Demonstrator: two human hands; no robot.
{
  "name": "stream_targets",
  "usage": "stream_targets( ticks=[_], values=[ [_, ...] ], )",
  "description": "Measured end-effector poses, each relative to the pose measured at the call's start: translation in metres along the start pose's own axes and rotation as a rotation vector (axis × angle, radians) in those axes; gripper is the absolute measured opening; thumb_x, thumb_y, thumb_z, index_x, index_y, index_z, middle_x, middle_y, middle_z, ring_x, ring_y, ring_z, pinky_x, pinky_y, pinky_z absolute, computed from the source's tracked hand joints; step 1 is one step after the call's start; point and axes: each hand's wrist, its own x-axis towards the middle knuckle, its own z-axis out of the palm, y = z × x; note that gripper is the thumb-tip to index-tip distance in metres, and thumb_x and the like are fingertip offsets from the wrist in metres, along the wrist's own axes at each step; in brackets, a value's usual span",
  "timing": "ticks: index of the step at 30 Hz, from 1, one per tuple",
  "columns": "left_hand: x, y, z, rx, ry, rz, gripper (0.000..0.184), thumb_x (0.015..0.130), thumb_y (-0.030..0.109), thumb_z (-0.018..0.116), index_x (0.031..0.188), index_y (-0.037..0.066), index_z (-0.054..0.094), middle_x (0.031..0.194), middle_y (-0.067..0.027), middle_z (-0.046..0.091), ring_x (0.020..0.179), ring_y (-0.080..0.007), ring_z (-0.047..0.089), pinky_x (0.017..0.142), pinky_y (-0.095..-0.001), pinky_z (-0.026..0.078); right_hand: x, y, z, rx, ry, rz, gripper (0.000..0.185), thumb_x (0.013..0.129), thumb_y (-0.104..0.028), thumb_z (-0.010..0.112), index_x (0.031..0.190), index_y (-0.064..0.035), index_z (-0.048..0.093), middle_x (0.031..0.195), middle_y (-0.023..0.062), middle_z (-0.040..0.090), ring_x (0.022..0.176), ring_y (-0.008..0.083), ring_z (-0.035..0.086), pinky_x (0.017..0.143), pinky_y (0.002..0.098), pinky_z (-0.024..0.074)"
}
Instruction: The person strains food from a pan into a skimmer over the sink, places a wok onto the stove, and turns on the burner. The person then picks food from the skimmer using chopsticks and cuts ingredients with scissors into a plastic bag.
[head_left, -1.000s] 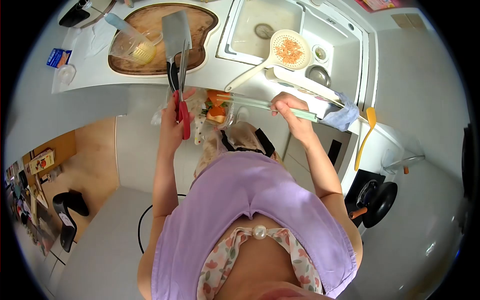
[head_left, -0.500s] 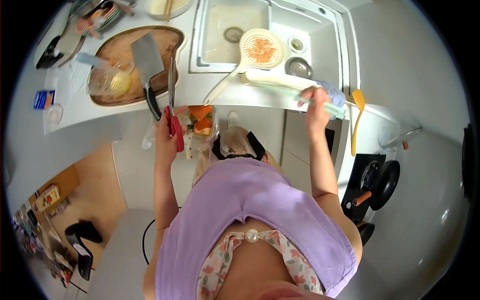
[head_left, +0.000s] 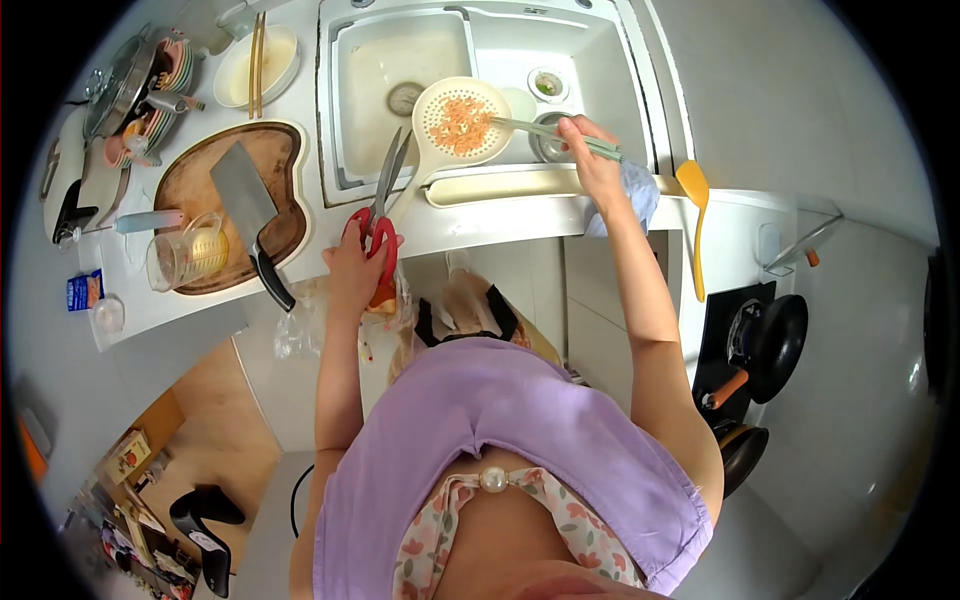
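My left hand point(head_left: 355, 275) is closed round the red handles of a pair of scissors point(head_left: 382, 205), whose blades point towards the sink and stand slightly apart. Between the fingers of my right hand point(head_left: 592, 155) is a pair of pale green chopsticks point(head_left: 545, 128). Their tips reach the orange shreds point(head_left: 462, 124) in a cream slotted strainer point(head_left: 425, 100). The strainer rests over the sink's front edge, its handle partly behind the scissors. Left of the scissors, a cleaver point(head_left: 245, 185) lies on a wooden cutting board point(head_left: 185, 165), its black handle past the board's edge.
A long cream tray point(head_left: 500, 188) and blue cloth point(head_left: 638, 195) lie along the front of the sink point(head_left: 345, 100). A yellow spatula point(head_left: 696, 230) is on the right, near the pan point(head_left: 778, 345). A clear measuring cup point(head_left: 185, 255) and a white bowl with chopsticks point(head_left: 280, 75) are left.
My right hand has brought the green chopsticks to the shreds in the strainer. My left hand has raised the scissors towards the strainer, away from the cleaver's handle. The view has shifted.
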Motion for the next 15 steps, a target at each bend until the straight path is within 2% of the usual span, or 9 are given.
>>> stream_targets(
  ticks=[2,5,8,15],
  values=[
    [0.005,-0.002,0.005,-0.020,-0.045,-0.052,0.049,0.077,0.036,0.066,0.109,0.003,0.051,0.090,-0.0065,0.062,0.074,-0.0206,0.055,0.080,-0.0334,0.027,0.002,0.001,0.000,0.020,-0.022,0.040,0.033,0.091,-0.028,0.051,0.076,-0.0008,0.060,0.062,0.0029,0.054,0.059,0.0092,0.049,0.057,0.0243,0.0392],
    [0.006,-0.001,0.006,0.019,-0.028,-0.002,0.048,0.078,0.035,0.066,0.111,0.003,0.050,0.090,-0.0068,0.062,0.074,-0.0212,0.056,0.079,-0.0333,0.027,0.006,0.011,0.004,0.104,-0.038,0.072,0.034,0.092,-0.029,0.050,0.076,-0.0007,0.060,0.062,0.0023,0.055,0.059,0.0085,0.050,0.058,0.0232,0.0401],
    [0.008,-0.005,0.013,-0.012,0.022,-0.008,0.049,0.078,0.040,0.066,0.108,0.004,0.052,0.073,-0.0083,0.059,0.067,-0.0214,0.048,0.078,-0.0322,0.033,0.009,0.015,0.010,0.208,0.016,0.100,0.032,0.090,-0.028,0.053,0.073,-0.0016,0.060,0.059,0.0012,0.053,0.056,0.0082,0.047,0.054,0.0234,0.0378],
    [0.008,0.000,0.013,0.007,-0.022,-0.057,0.048,0.078,0.036,0.067,0.109,0.004,0.052,0.078,-0.0083,0.060,0.072,-0.0223,0.047,0.079,-0.0318,0.032,0.015,0.011,0.009,0.164,0.008,0.101,0.033,0.090,-0.028,0.052,0.073,-0.0013,0.060,0.060,0.0019,0.055,0.057,0.0080,0.048,0.054,0.0232,0.0386]
  ],
)
